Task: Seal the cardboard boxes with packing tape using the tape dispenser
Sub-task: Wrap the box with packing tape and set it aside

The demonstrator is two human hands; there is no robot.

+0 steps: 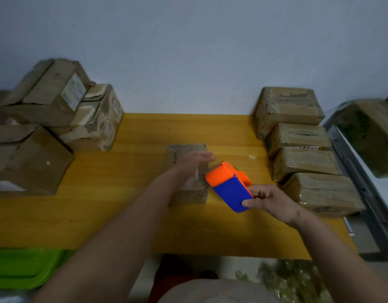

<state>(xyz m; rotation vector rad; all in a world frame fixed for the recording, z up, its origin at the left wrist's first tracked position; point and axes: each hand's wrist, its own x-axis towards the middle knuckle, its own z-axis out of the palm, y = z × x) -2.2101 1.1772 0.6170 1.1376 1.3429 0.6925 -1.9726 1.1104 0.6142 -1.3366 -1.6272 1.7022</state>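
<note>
small cardboard box (pixel 186 178) sits mid yellow worktop (pixel 123 193); left hand (pixel 194 161) lies on its top with fingers straight, motion-blurred. right hand (pixel 270 203) grips the blue rear of the orange-and-blue tape dispenser (pixel 228 186), held tilted just right of the box with its serrated cutter end by the box's right edge; contact unclear. untaped boxes (pixel 57 106) stacked far left, row of taped boxes (pixel 298 138) along the right edge.

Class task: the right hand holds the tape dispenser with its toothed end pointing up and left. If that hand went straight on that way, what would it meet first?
Probably the cardboard box under the left hand: the tape dispenser in the right hand already sits at its right edge, though depth is unclear.
</note>
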